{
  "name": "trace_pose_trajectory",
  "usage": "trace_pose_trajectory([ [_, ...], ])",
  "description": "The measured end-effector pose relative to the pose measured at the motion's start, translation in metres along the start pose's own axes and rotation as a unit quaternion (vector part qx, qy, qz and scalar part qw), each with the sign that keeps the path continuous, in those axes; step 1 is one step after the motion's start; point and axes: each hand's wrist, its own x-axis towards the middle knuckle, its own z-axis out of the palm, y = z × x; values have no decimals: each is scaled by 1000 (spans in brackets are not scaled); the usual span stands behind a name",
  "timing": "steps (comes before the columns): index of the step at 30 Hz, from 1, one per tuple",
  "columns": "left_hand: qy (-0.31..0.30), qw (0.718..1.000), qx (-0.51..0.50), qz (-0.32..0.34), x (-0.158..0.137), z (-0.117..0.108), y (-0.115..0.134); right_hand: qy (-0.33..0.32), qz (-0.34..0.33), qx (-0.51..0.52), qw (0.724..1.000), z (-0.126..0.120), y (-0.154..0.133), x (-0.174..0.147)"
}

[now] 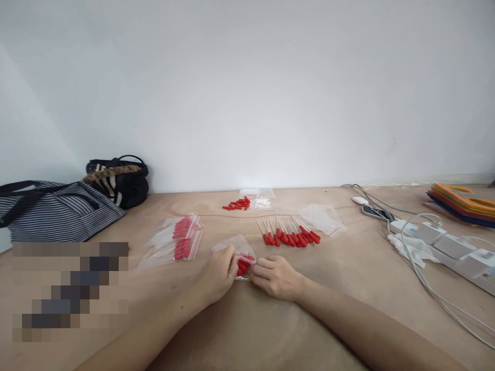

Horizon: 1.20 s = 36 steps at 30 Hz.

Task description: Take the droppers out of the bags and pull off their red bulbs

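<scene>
Left hand (221, 272) and right hand (278, 278) pinch opposite edges of a clear zip bag (240, 243), low over mid-table (247, 314), red tips (244, 267) inside. Right, just beyond: loose red-tipped white sticks (292, 238). Left: two filled zip bags (183, 249). Farther back: small red tubes (238, 204).

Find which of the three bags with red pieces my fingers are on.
The clear bag between your left hand and right hand; the other two bags lie to its left on the table, touched by neither hand.
</scene>
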Motion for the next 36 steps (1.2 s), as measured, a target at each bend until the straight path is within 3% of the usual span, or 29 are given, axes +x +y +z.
trace_pose_trajectory([
  [2,-7,1000,-7,1,0,-12,-3,-3,25,9,1000,-1,2,-3],
  [7,-72,991,18,115,-3,-30,-27,-26,134,71,988,-9,8,-12],
  [12,-153,982,55,92,-8,-24,-44,-85,245,108,960,-11,5,-10],
  [18,-54,995,34,82,-23,-15,-41,-136,382,101,908,-5,-2,-5],
  [29,6,997,-7,81,-26,-11,-43,-148,378,274,872,-7,10,-5],
  [36,7,997,-29,74,-27,-12,-47,-137,355,211,901,-13,-3,9],
])
